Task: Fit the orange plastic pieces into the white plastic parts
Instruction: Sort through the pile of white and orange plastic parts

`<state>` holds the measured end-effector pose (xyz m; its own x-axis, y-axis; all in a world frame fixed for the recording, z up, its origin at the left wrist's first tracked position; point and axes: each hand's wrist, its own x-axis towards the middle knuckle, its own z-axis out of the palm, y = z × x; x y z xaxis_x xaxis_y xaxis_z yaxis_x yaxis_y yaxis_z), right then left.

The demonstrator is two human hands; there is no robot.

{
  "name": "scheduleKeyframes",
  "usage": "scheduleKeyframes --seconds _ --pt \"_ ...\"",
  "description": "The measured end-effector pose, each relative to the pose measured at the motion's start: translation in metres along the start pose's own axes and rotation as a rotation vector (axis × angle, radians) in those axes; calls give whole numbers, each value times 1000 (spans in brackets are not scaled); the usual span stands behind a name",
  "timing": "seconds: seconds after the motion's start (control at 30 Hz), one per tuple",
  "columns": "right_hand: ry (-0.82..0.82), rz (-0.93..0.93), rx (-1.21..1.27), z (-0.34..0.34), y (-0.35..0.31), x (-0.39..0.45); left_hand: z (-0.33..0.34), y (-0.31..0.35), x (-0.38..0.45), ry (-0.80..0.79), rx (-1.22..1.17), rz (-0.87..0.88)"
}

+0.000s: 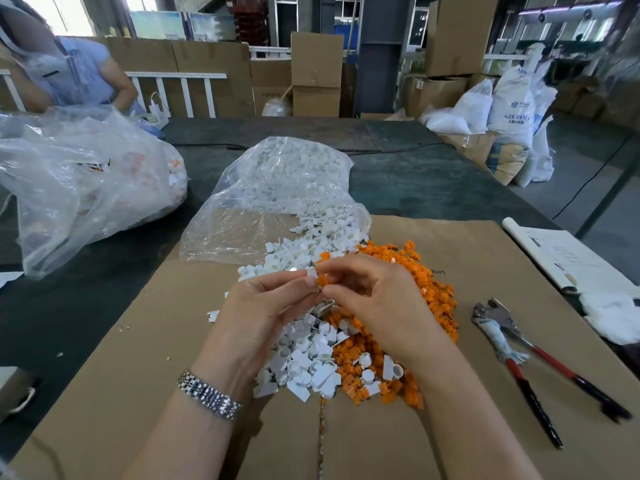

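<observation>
My left hand [258, 311] pinches a small white plastic part [311, 272] between thumb and fingers. My right hand [375, 299] holds an orange plastic piece [321, 281] right against that white part, above the piles. Below my hands lies a heap of white parts [304, 365] on the left and a heap of orange pieces [429, 289] on the right, mixed where they meet. A metal watch is on my left wrist.
Everything lies on a cardboard sheet [145, 341] on a dark table. An open clear bag of white parts [287, 188] sits behind the piles. Red-handled pliers [526, 355] lie to the right, papers [568, 258] beyond them. A second bag [79, 181] and another person [65, 74] are far left.
</observation>
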<state>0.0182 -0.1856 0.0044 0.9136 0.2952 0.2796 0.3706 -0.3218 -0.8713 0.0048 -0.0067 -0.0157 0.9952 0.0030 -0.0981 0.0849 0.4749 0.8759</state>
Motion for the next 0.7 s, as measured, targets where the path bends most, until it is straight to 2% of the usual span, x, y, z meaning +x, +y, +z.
scheduleKeyframes --seconds 0.4,0.6,0.7 --pt "79 -75 -138 4 -1 0 -2 2 -1 12 44 -17" --pt "36 -78 -185 5 -2 0 2 2 -3 47 65 -28" --pt "-26 27 -91 -4 -6 -1 3 3 -4 62 55 -46"
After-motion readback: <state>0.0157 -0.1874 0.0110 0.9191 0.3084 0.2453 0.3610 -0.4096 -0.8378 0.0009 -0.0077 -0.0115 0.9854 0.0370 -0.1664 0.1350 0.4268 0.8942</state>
